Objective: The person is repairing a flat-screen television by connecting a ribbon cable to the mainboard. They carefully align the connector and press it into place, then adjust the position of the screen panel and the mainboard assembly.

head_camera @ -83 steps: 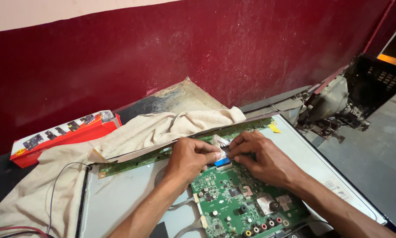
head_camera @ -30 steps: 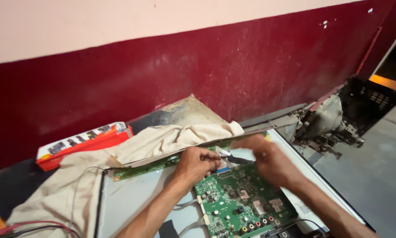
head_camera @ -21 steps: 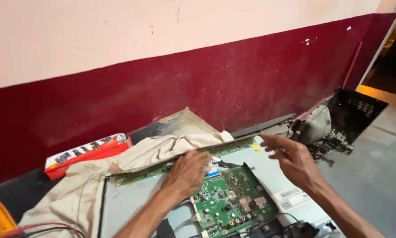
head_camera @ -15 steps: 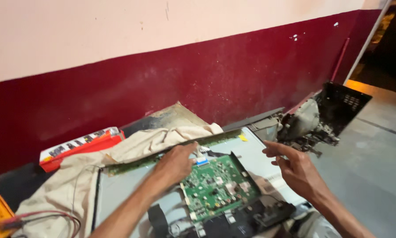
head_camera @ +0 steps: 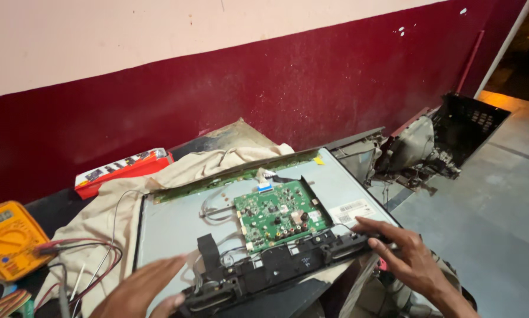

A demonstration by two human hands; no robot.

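Two hands [head_camera: 143,288] [head_camera: 409,253], one circuit board [head_camera: 276,213], one multimeter [head_camera: 8,238]

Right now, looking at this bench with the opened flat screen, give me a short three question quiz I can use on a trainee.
1. True or false: the green circuit board sits on the grey back panel of the screen.
2. Which hand rests on the end of the black speaker bar? A) left hand B) right hand C) neither
3. Fill in: the orange meter lies at the ____ edge of the view.

Key
1. True
2. B
3. left
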